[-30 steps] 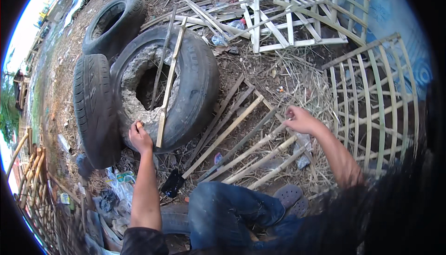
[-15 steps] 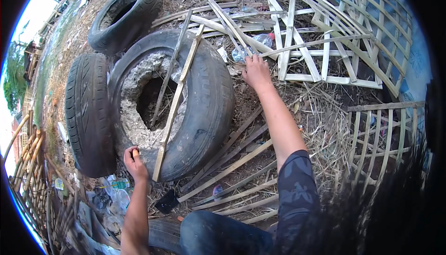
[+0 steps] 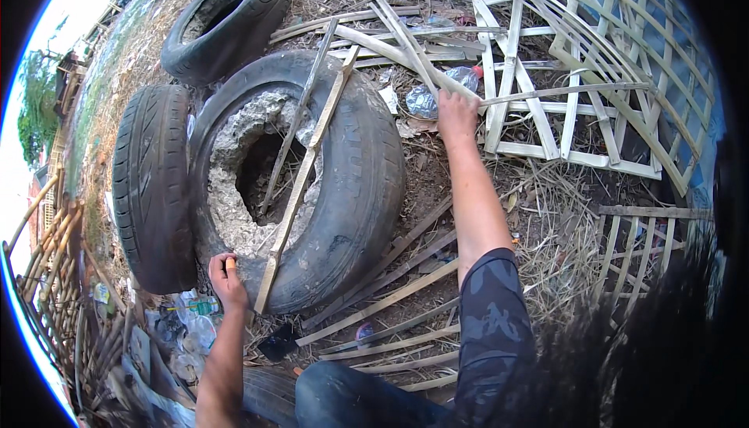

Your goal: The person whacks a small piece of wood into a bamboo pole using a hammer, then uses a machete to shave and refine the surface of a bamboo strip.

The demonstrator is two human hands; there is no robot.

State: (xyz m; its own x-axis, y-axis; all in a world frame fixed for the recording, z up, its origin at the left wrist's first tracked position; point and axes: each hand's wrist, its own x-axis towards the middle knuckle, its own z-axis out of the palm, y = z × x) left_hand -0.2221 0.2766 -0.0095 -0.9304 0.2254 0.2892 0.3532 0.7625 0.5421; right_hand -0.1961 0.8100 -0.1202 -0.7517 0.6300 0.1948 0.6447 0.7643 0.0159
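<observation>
Plain soft daylight, no hard shadows anywhere, sky totally blown out white along the left rim, heavy fisheye bend curving the lattice panels (image 3: 593, 69) and tyres (image 3: 152, 186) toward the black border, middle pretty sharp, and a dark blurry smear eating the lower right corner.

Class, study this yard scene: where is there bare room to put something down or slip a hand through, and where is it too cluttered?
Freest: the dirt strip between the filled tyre and the right hand's forearm, and the tyre's hollow. Crowded: the lattice frames, the loose slats by the knee, and the bottles near the left hand.
</observation>
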